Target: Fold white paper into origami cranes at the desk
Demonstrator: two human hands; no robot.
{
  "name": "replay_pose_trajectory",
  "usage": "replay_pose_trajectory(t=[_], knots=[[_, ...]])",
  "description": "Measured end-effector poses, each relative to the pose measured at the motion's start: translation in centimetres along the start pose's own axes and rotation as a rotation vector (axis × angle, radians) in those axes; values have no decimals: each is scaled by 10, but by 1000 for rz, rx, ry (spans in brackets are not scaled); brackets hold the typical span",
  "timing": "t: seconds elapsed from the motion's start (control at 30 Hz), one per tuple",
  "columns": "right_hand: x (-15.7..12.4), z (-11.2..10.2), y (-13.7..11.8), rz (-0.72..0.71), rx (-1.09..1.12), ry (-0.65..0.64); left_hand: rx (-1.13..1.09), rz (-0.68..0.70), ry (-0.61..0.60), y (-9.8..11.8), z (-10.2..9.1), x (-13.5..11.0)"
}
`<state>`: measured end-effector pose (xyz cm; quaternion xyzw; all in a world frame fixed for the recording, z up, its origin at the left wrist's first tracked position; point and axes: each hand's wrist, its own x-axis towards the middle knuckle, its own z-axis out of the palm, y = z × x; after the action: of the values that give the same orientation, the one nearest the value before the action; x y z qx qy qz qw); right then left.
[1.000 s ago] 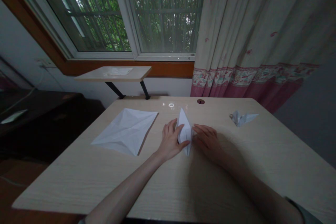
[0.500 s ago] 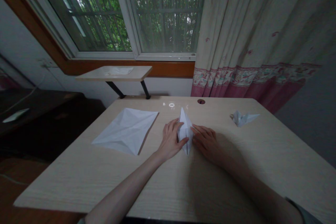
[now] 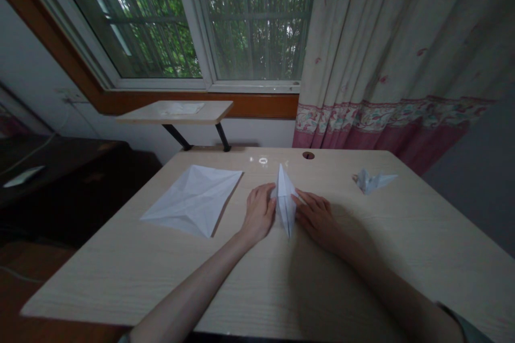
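Observation:
A narrow, diamond-shaped piece of folded white paper [image 3: 286,206] lies on the table with its points toward and away from me and a crease down its middle. On its left edge, the fingers of my left hand [image 3: 259,213] are closed at a small side flap, thumb drawn in beside them. My right hand [image 3: 316,217] grips the opposite edge, its index finger and thumb at the paper. To the left lies a creased, opened-out white paper sheet [image 3: 197,198]. Farther right rests a folded paper crane [image 3: 372,181].
Everything lies on a pale wooden table [image 3: 225,289]. A small raised shelf [image 3: 213,112] on black legs, with white paper [image 3: 185,109] on it, stands at the back left. A round cable hole [image 3: 308,155] is near the back edge, below the curtain [image 3: 374,64].
My left thumb has come off the paper's face and moved left to its edge. The folded paper has turned slightly and shows its middle more fully. My right hand is nearly still.

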<state>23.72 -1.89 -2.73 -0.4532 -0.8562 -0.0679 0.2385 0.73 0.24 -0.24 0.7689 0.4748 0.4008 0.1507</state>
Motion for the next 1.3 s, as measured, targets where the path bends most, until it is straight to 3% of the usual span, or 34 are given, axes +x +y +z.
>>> replay_pose_trajectory(t=[0.3,0.87,1.3], knots=[[0,0,1,2,-19,-6,32,-79,6,-1,3,0],[0,1,2,-2,6,-8,165,-18,-101,1,3,-1],[-1,2,2,14,13,-5,170,-13,-114,-1,5,-2]])
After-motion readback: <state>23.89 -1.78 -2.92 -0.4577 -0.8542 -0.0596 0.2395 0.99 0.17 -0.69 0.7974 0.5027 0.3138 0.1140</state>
